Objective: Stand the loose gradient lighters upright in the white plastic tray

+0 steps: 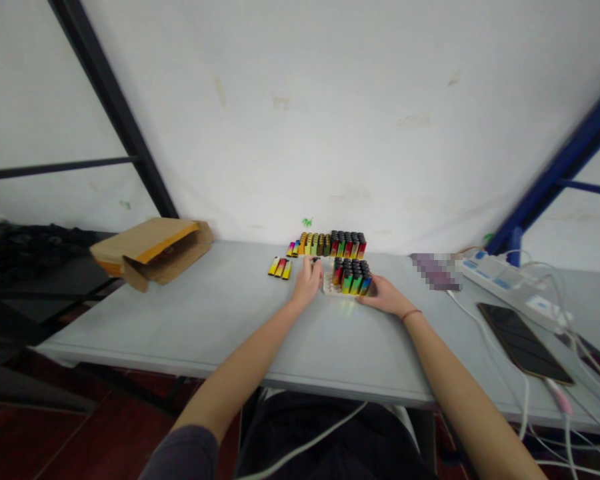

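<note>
Lighters (348, 281) fill much of our tray (331, 289), leftmost slots (331, 282) bare; our right fingers (367, 300) clamp it, but whether our left fingers (316, 270) grip anything we cannot tell.

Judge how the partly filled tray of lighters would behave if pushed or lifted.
The white tray would probably slide flat, since it looks low. Its upright lighters should mostly stay standing, being packed close together. If lifted, it may dip toward the right hand, as its bare holes lie on the left.
</note>
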Available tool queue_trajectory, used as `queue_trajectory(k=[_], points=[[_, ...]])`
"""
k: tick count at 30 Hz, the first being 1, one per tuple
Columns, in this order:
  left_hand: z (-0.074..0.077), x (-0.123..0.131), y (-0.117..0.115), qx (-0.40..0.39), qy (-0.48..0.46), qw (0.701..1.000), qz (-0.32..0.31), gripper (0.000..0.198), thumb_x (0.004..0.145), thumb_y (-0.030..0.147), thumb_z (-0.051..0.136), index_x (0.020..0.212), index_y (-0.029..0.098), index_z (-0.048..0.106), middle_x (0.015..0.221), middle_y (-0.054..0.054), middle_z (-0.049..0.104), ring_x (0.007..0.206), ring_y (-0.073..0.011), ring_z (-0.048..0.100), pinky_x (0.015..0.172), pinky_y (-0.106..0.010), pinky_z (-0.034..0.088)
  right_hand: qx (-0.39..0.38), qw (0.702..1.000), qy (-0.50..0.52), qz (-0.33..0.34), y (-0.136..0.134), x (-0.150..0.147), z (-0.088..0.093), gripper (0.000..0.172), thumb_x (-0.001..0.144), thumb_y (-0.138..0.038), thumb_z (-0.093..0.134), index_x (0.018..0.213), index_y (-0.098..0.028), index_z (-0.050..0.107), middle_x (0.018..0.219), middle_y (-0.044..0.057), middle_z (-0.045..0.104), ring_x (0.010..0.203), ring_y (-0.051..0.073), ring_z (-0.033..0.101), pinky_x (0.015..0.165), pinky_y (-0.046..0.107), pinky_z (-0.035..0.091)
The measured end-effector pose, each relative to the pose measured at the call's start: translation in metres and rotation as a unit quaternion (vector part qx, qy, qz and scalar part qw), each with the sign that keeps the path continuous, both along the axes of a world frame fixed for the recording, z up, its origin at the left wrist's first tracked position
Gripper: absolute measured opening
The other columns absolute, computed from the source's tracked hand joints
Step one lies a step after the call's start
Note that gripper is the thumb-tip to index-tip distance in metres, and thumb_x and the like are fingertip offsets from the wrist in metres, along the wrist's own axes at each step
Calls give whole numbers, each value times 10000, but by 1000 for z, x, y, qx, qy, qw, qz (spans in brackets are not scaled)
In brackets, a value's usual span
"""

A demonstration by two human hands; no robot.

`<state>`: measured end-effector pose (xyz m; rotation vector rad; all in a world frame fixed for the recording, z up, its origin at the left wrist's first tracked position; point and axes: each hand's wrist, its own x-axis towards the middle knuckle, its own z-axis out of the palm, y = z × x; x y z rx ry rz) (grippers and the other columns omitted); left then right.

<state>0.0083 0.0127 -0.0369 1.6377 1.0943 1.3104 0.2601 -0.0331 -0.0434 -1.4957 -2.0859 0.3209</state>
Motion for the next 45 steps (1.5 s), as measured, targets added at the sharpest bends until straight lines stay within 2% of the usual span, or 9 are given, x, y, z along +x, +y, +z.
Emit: queue_trajectory(k=[5,19,22,25,28,30,34,40,45], points=[[9,3,-8,163,48,985,-35,246,965,393,565,1073,191,653,1141,-108,671,1072,-209,641,951,-335,529,-10,1000,-3,1,-1,-1,3,546,736,-439,769,1176,-132,669,1121,153,751,975,322,684,901,438,549],[2,2,-6,128,109,980,-106,368,927,334,638,1276,220,636,1120,-75,712,980,-201,678,937,-344,542,3,1000,2,7,2,1,-2,550,737,-460,765,1173,-140,664,1124,152,755,977,322,683,919,458,542],[6,-1,-4,161,134,976,-67,330,947,348,608,1246,213,649,1148,-94,693,1006,-215,661,957,-355,520,-2,1000,0,5,0,0,0,539,733,-445,768,1163,-135,670,1115,153,753,968,320,682,909,447,545],[11,-13,5,159,203,965,43,260,976,280,535,1176,199,680,1149,-124,687,1078,-263,629,1028,-422,459,-6,1000,5,6,-1,-1,3,529,735,-437,765,1160,-135,672,1122,151,750,970,317,677,910,443,540],[11,-35,15,114,299,930,179,168,931,202,568,1009,188,716,1186,-172,670,1194,-364,546,1046,-527,392,-17,1000,-1,5,-2,-1,5,532,743,-462,756,1152,-133,672,1076,143,751,939,306,668,880,431,542],[9,-48,20,93,351,907,211,99,891,173,613,885,180,711,1155,-192,672,1215,-409,505,1022,-561,375,-21,1000,-2,5,-3,-1,5,537,749,-478,749,1150,-130,670,1058,139,749,922,298,666,862,422,544],[6,-55,21,88,442,874,182,176,921,185,579,816,139,713,1072,-219,690,1203,-422,505,998,-572,373,-14,1000,11,9,-3,-2,6,536,743,-472,751,1146,-127,671,1087,150,747,941,307,671,884,431,541],[8,-41,20,65,519,847,98,326,949,150,500,1205,114,700,1202,-200,688,1108,-295,622,1012,-423,438,-19,1000,9,6,-2,-1,4,519,745,-477,747,1126,-131,674,1057,140,745,916,298,660,850,418,538],[6,-43,22,33,548,831,85,353,1010,322,479,1117,76,708,1196,-237,690,1216,-327,593,1079,-437,411,-14,1000,14,16,0,1,1,502,747,-474,755,1110,-136,675,1044,128,742,903,281,649,841,397,528]])
